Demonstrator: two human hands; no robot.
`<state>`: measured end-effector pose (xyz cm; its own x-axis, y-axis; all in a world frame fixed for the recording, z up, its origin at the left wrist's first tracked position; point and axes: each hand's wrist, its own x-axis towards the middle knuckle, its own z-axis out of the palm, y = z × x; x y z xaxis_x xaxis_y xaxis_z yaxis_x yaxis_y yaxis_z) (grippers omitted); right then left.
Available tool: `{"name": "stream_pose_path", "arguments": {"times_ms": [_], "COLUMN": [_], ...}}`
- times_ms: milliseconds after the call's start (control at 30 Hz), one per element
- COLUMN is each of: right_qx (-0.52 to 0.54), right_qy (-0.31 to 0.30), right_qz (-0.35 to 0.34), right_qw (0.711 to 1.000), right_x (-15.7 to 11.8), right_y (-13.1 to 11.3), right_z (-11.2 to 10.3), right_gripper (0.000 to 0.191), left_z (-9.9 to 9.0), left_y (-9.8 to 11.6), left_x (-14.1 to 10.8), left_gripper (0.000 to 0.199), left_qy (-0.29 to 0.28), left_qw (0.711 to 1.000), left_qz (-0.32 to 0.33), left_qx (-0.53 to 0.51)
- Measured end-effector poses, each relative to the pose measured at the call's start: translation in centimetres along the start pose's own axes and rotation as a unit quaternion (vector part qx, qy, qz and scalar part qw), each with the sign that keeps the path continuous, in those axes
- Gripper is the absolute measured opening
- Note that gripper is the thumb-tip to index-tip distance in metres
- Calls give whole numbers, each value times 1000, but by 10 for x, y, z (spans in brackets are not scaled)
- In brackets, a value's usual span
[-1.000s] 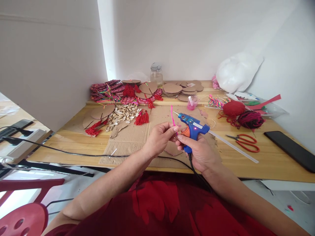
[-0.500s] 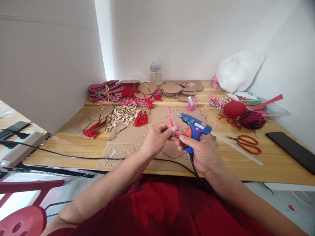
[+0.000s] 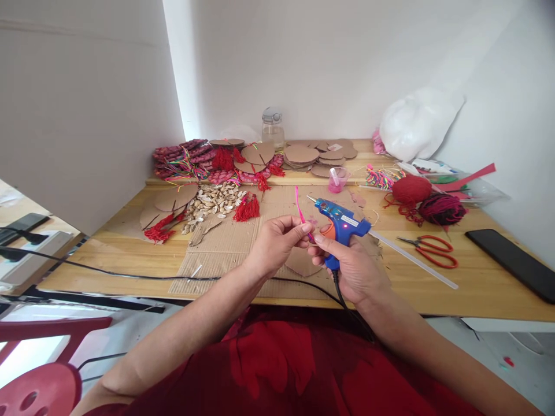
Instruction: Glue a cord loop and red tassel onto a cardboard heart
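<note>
My left hand [image 3: 281,240] pinches a bright pink cord [image 3: 299,206], whose free end stands up above the fingers. In my right hand [image 3: 355,268] is a blue glue gun [image 3: 342,222] with an orange trigger, its nozzle pointing up and left. The right thumb and fingertips meet the left fingertips at the cord's lower part, so both hands seem to grip it there. A clear glue stick [image 3: 416,260] lies behind the gun on the right. Beneath the hands is a corrugated cardboard sheet [image 3: 229,254], with a cardboard disc [image 3: 301,264] partly hidden on it.
Peanut shells [image 3: 212,205], a red tassel [image 3: 247,208] and stacked cardboard discs [image 3: 299,155] lie beyond. To the right are orange-handled scissors [image 3: 436,251], yarn balls [image 3: 411,190] and a black phone [image 3: 515,260]. A black cable [image 3: 130,275] crosses the table front. A bottle [image 3: 273,130] stands behind.
The whole view has shifted slightly. Both hands keep almost the same pose, with the pink cord and the glue gun still held.
</note>
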<state>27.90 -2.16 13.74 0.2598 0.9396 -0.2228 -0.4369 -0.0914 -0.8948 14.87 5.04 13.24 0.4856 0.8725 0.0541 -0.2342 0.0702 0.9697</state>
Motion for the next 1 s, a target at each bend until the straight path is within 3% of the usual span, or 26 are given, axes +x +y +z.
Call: {"name": "stream_pose_path", "arguments": {"times_ms": [467,1000], "right_qx": [7,-12], "right_qy": [-8,9], "right_qz": [-37,-56], "right_qw": [999,998], "right_x": [11,19], "right_y": [15,20], "right_z": [-2,-2], "right_gripper": [27,18], "left_z": [-3,-7], "left_y": [-3,-14], "left_x": [2,9], "left_gripper": [24,30], "left_qy": [18,13], "left_qw": [999,999], "left_qz": [-10,-40], "left_qx": [37,-12]}}
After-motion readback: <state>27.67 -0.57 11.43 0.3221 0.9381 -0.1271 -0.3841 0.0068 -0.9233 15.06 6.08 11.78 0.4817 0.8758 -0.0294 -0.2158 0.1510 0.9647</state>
